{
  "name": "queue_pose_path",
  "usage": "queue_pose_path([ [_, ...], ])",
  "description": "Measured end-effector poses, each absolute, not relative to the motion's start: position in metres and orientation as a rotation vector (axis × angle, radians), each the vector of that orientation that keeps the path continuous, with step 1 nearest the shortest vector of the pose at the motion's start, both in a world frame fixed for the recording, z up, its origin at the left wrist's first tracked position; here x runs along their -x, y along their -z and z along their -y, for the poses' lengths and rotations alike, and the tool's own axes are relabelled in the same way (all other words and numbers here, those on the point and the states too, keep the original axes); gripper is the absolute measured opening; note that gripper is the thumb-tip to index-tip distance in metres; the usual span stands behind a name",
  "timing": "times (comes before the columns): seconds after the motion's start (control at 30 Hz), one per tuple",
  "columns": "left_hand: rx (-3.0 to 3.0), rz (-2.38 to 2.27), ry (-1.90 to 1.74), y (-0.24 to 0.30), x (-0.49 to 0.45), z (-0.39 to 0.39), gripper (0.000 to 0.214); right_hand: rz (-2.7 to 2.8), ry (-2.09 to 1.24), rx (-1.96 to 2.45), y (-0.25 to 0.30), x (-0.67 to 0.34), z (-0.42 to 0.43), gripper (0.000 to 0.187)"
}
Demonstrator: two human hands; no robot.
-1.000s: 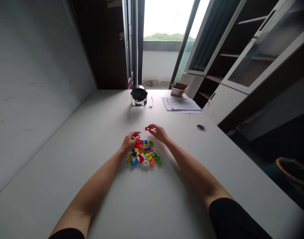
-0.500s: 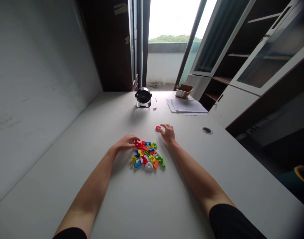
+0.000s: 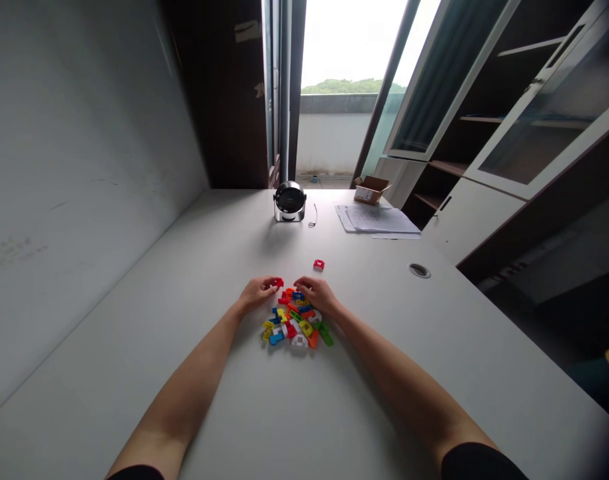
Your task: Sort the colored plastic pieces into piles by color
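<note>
A pile of small plastic building pieces (image 3: 294, 327) in red, orange, yellow, green, blue and white lies on the white table. At its far left edge, my left hand (image 3: 258, 293) pinches a red plastic piece (image 3: 279, 283) between thumb and fingertips. Over the far right side of the pile reaches my right hand (image 3: 317, 293), fingers curved and slightly apart, with nothing visible in them. Its fingertips are close to a blue piece (image 3: 298, 296) and point toward my left hand. One separate red piece (image 3: 319, 265) lies beyond the pile.
Toward the table's (image 3: 224, 233) far edge stands a round black and silver device (image 3: 290, 201) beside a thin cord (image 3: 314, 215). Papers (image 3: 379, 220) and an open cardboard box (image 3: 371, 191) are at the far right. A round cable hole (image 3: 419, 271) is set into the tabletop.
My right hand has left the separate red piece and moved back and left to the pile. My left hand now has a red piece in its fingers, slightly off the pile.
</note>
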State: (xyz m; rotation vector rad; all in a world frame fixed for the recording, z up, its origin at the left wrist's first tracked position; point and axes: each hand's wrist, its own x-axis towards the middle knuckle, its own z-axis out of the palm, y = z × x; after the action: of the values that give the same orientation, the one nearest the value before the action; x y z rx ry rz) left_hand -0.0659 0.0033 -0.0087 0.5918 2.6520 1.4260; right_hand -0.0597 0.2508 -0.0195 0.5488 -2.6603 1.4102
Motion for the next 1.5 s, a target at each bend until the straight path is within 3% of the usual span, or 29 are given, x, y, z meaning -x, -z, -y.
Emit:
queue_pose_path([
  [0.13, -0.460, -2.701, -1.469, 0.016, 0.069, -0.007, 0.038, 2.620, -1.370, -0.637, 0.018, 0.057, -0.246, 0.023],
  [0.33, -0.313, -2.561, -1.866, 0.016, 0.064, -0.023, 0.036, 2.600, -1.617, -0.644, 0.017, 0.053, -0.243, 0.025],
  [0.47, -0.329, -2.706, -1.640, 0.015, 0.054, -0.030, 0.027, 2.519, -1.570, -0.541, 0.017, 0.055, -0.246, 0.024],
  [0.63, -0.315, -2.933, -1.471, 0.019, 0.060, -0.027, 0.031, 2.445, -1.416, -0.432, 0.021, 0.060, -0.245, 0.022],
  [0.87, -0.434, -2.917, -1.145, 0.002, 0.108, -0.046, 0.068, 2.349, -1.353, -0.257, 0.022, 0.064, -0.253, 0.025],
  [1.03, -0.675, -2.863, -1.041, 0.001, 0.123, -0.065, 0.039, 2.290, -1.385, -0.198, 0.023, 0.067, -0.267, 0.025],
  [1.13, -0.624, -2.834, -1.180, 0.007, 0.117, -0.063, 0.030, 2.301, -1.371, -0.222, 0.024, 0.069, -0.268, 0.024],
  [1.3, -0.629, -2.405, -1.663, 0.006, 0.090, -0.043, 0.046, 2.381, -1.236, -0.460, 0.020, 0.062, -0.258, 0.023],
  [1.5, -0.597, -2.112, -1.822, -0.001, 0.068, -0.034, 0.056, 2.386, -1.166, -0.817, 0.012, 0.051, -0.245, 0.034],
])
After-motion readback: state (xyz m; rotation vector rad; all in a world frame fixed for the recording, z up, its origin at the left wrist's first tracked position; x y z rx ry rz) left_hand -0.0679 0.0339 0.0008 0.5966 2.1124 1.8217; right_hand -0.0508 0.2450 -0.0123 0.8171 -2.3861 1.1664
